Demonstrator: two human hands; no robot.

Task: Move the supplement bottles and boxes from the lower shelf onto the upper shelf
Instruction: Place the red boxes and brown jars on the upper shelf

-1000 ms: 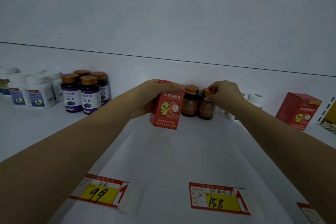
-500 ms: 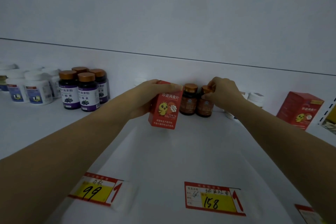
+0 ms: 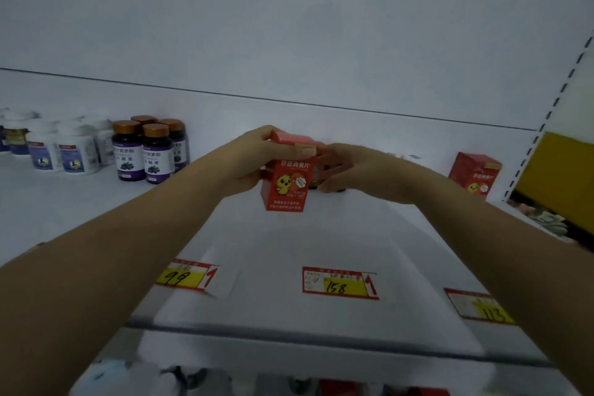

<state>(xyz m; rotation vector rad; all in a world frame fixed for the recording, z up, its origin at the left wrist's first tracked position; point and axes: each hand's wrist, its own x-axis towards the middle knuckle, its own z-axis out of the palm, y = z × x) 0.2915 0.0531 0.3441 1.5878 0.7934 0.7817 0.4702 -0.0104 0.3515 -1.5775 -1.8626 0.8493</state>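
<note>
My left hand [image 3: 254, 159] grips a red supplement box [image 3: 286, 185] with a yellow chick on its front, fingers over its top, just above the white upper shelf [image 3: 289, 251] near the back wall. My right hand [image 3: 353, 172] lies right of it, fingers stretched out to the box's right side. It covers the brown bottles [image 3: 313, 179] behind, of which only dark slivers show. A second red box [image 3: 475, 175] stands at the shelf's far right.
Purple-labelled bottles with bronze caps [image 3: 143, 154] and white bottles [image 3: 61, 151] stand at the back left. Price tags marked 99 [image 3: 186, 276], 158 [image 3: 339, 283] and 113 [image 3: 479, 305] line the front edge. Blurred items on the lower shelf [image 3: 337, 391] show at the bottom.
My right hand has left the brown bottle's cap and slid left to the red box. My left hand has kept its hold on the box, which now sits slightly more upright.
</note>
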